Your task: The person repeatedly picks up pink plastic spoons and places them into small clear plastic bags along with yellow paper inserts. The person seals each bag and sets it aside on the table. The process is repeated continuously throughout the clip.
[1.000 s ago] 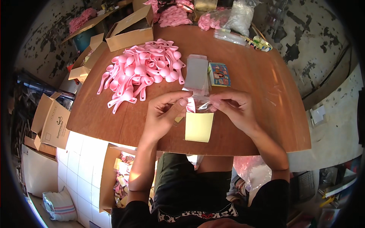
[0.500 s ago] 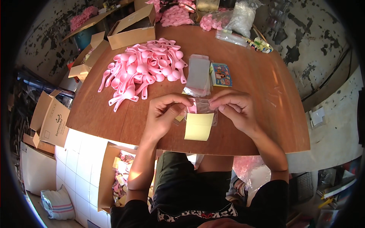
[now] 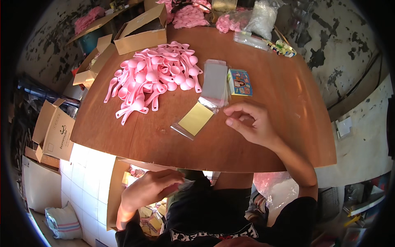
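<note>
My left hand (image 3: 154, 187) is below the table's front edge, over an open carton. Its fingers are closed on a clear plastic packet (image 3: 187, 184), of which only a bit pokes out; the contents are mostly hidden. Above the table, my right hand (image 3: 254, 123) has its thumb and forefinger apart with nothing between them. To its left lies a yellow card (image 3: 196, 119) with a clear plastic bag around or under it. Just beyond are a stack of clear plastic bags (image 3: 215, 80) and a stack of colourful printed cards (image 3: 240, 82). Pink plastic spoons (image 3: 158, 70) form a heap farther left.
The wooden table (image 3: 284, 86) spans the view. Under its front edge, the carton (image 3: 116, 193) holds several packets with yellow cards. Another open carton (image 3: 142, 37) stands at the back left, and bags (image 3: 262, 20) of material lie along the far edge.
My left hand has moved down off the table toward my lap with the packet. My right hand has let go of it and stays above the table. A bagged yellow card is now uncovered.
</note>
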Available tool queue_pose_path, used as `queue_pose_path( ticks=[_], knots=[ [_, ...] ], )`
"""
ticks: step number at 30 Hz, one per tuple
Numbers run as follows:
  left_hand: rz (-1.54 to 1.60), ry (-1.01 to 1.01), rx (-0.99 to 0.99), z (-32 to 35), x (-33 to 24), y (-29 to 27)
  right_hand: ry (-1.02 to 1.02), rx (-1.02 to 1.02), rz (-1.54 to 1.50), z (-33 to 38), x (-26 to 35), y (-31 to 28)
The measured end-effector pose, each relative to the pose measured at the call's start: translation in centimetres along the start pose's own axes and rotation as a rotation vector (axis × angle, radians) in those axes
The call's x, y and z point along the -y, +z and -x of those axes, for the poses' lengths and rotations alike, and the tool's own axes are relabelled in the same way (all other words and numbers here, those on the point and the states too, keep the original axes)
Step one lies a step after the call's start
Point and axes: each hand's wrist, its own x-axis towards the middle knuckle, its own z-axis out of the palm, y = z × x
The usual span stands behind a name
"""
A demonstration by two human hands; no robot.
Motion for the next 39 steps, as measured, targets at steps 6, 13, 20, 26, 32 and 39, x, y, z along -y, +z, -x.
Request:
queue_pose_path(
  ticks=[6, 13, 20, 26, 32, 39],
  knots=[
    [-0.579, -0.702, 0.436, 10.8, 8.3, 7.2, -0.093, 0.049, 0.247, -1.6, -3.3, 0.5],
    [0.297, -0.318, 0.449, 4.5, 3.8, 5.9, -0.243, 0.038, 0.536, -2.4, -3.2, 5.2],
    [0.194, -0.015, -0.171, -4.1, -1.5, 0.8, -0.122, -0.050, 0.886, -4.6, -5.5, 4.5],
    [-0.318, 0.023, -0.762, -11.5, 1.2, -0.9, -0.031, 0.037, 0.223, -3.9, -1.9, 2.9],
    [0.613, -0.137, -0.378, -12.9, 2.0, -2.0, -0.434, -0.160, 0.279, -3.5, 2.4, 0.9],
    [0.534, -0.085, -0.442, -13.3, 0.9, -1.0, -0.338, -0.104, 0.407, -1.9, 2.3, 1.3]
  ],
)
